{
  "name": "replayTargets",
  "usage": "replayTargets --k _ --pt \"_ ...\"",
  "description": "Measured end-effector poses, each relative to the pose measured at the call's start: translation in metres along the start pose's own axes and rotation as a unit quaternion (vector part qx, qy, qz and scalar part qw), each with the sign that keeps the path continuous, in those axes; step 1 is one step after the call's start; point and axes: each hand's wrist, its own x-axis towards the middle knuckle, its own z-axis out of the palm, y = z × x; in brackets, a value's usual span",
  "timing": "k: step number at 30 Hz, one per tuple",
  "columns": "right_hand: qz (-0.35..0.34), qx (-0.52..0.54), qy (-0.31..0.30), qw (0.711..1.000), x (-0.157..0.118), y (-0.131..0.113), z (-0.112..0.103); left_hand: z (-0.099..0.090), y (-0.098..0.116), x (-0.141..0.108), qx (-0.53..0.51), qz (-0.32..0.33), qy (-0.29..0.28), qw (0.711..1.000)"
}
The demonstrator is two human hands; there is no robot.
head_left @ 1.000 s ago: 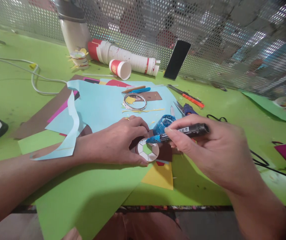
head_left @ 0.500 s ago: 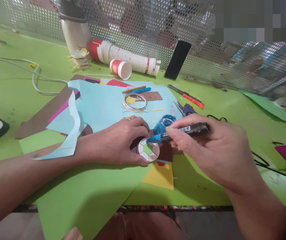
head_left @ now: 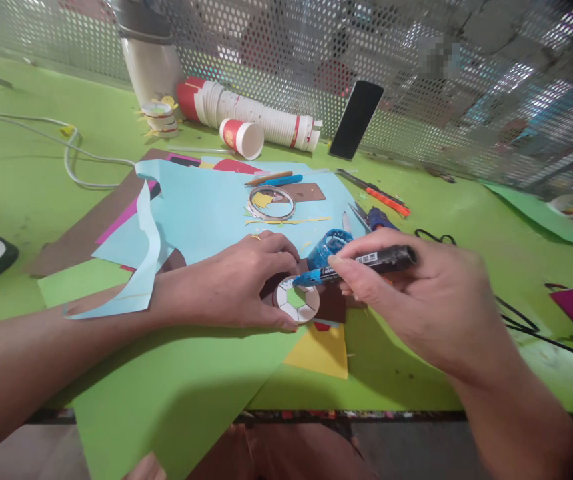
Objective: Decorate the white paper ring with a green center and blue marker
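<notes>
My left hand (head_left: 246,280) is closed around the edge of a round white disc (head_left: 310,308), with the thumb at its near side. A green hexagon sits in the disc's middle, with black lines running out to the rim and small blue marks at the upper left. My right hand (head_left: 416,300) grips a black marker (head_left: 379,262) with a blue-stained front end. Its tip touches the disc's upper part, or hovers just over it. Right behind the marker stands a small open jar (head_left: 322,248) of blue paint, partly hidden by my right fingers.
Coloured paper sheets (head_left: 196,207) lie under and around my hands. A tape ring (head_left: 293,207), craft knife (head_left: 386,201) and scissors (head_left: 361,217) lie beyond. Stacked paper cups (head_left: 266,117) and a phone (head_left: 356,120) are by the perforated screen. Cables cross both sides.
My right hand and the marker's back end have shifted slightly left. The tip stays at the disc's upper part; my left hand and the disc hold almost still.
</notes>
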Motion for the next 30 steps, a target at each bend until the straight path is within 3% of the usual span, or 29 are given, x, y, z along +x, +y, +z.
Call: replayTargets --k 11,30 --pt "-0.042 -0.042 0.009 0.998 -0.0023 -0.0031 0.0043 0.0014 0.0002 0.0010 -0.013 0.011 0.004 1.000" --pt "-0.002 -0.018 -0.004 1.000 -0.0002 -0.0007 0.0022 0.0021 -0.0023 0.0021 -0.002 0.000 -0.003 1.000"
